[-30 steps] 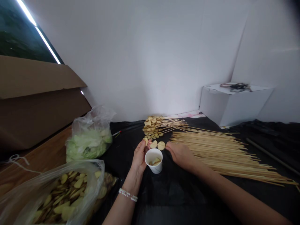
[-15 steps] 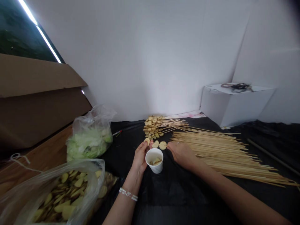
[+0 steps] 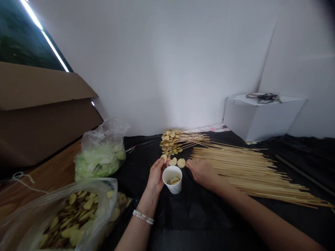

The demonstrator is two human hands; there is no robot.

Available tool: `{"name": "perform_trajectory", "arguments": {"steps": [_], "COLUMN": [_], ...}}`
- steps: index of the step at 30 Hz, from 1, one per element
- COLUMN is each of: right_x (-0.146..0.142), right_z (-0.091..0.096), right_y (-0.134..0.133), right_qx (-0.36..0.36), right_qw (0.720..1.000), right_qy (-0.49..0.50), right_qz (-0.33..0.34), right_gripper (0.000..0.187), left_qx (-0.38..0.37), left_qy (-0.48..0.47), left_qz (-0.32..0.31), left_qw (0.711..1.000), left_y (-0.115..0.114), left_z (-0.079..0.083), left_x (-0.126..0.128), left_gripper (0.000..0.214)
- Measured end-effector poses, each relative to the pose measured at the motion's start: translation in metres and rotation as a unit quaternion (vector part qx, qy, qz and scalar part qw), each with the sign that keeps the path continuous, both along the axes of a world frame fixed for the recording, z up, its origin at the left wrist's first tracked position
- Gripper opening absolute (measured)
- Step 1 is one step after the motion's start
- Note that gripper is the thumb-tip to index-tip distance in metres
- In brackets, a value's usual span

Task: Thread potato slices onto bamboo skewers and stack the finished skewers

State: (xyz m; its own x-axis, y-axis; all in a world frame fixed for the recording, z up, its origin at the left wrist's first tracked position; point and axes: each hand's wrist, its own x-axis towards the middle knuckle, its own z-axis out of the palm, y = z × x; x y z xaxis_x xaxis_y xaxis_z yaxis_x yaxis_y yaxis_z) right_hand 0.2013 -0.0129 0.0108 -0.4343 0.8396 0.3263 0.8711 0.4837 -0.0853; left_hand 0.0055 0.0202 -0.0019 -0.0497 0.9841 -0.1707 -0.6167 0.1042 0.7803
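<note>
My right hand (image 3: 202, 171) is closed around a thin wooden skewer (image 3: 185, 164). Two potato slices, one of them the round slice (image 3: 181, 162), are threaded on it, spaced apart. At the skewer's left end, the fingers of my left hand (image 3: 157, 173) pinch another potato slice (image 3: 164, 158), which the tip meets; whether it is pierced I cannot tell. A white paper cup (image 3: 172, 188) with a few slices inside stands just in front, beside my left hand. Behind my hands lies a pile of skewered potato slices (image 3: 170, 139), their sticks pointing right.
Many bare skewers (image 3: 251, 174) lie spread at right on the black plastic sheet (image 3: 193, 223). At left are an open plastic bag of potato slices (image 3: 104, 202) and a clear bag of cut greens (image 3: 101, 157). A pen (image 3: 131, 148) lies behind; a white box (image 3: 251, 118) stands back right.
The slices on the skewer and my right hand have shifted very slightly left towards my left hand. Little else differs.
</note>
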Motion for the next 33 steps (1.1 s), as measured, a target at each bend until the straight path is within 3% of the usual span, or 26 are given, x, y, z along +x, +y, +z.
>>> {"name": "perform_trajectory", "arguments": {"steps": [16,27,33], "right_x": [0.0,0.001,0.001], "right_z": [0.0,-0.007,-0.006], "right_y": [-0.001,0.001,0.002], "right_qx": [0.008,0.02,0.015], "right_qw": [1.0,1.0,1.0], "right_qy": [-0.015,-0.023,-0.004], "right_qz": [-0.008,-0.006,-0.004], "right_gripper": [0.024,0.026,0.026], "left_qx": [-0.033,-0.044,-0.044], "left_qy": [-0.022,-0.031,-0.024], "left_qz": [-0.009,-0.007,0.0], "left_qw": [0.999,0.999,0.999], "left_y": [0.0,0.003,0.002], "left_z": [-0.001,-0.011,-0.006], "left_x": [-0.001,0.0,0.001], "left_gripper": [0.003,0.005,0.003]}}
